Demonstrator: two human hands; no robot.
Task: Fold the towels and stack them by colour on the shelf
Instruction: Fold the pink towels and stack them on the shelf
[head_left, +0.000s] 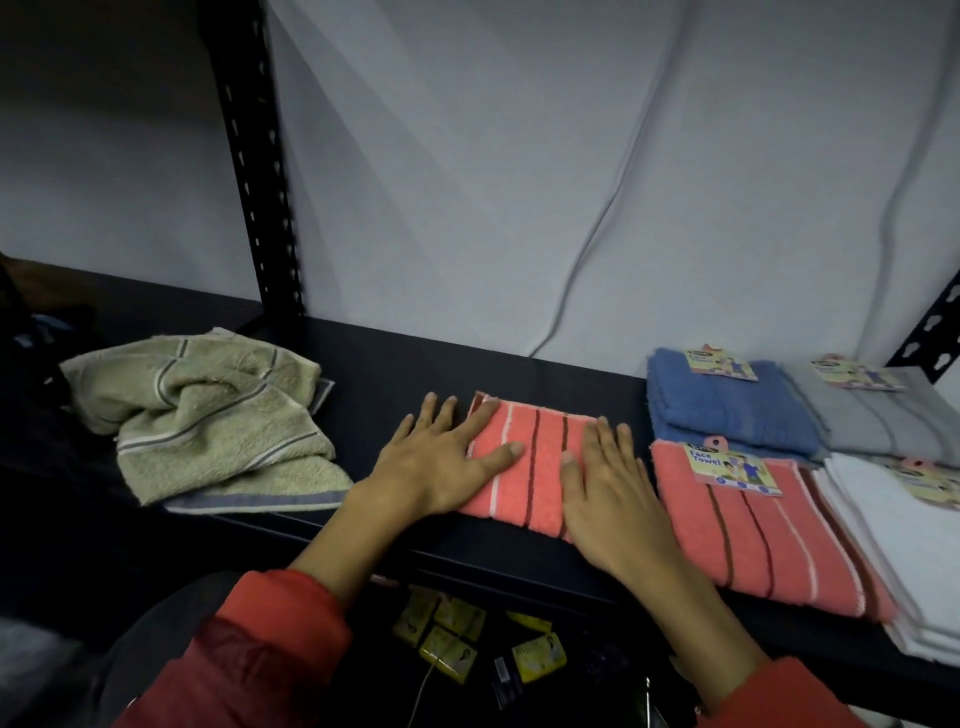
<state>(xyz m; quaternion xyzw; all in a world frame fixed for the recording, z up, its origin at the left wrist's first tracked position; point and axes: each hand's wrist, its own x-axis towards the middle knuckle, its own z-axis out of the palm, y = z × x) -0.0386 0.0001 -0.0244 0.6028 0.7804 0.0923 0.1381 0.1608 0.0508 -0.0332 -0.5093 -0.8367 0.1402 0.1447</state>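
Head view shows both hands lying flat on a folded coral striped towel (524, 462) in the middle of the dark shelf (395, 364). The left hand (441, 457) has straight, spread fingers; its thumb side rests on the left edge of the towel and the outer fingers lie on the bare shelf. The right hand (608, 499) is also open and flat, and it presses the right part of the same towel. Neither hand grips anything. Just to the right lies a coral stack (753, 535) with a paper label, and behind it a blue stack (727, 405), with a grey stack (883, 415) and a white stack (893, 535) further right. At the left, a green towel (208, 415) lies crumpled and not yet folded. I judge that the folded towel must next go on the coral stack. The risk is that flat hands have no hold: if the towel is slid sideways, the fold can open or the layers can shift, and its edge can catch the label or push the stack askew. The coral stack also reaches the front edge of the shelf, so a push may send it over the edge. The two coral towels look nearly the same, so colour confusion is unlikely.
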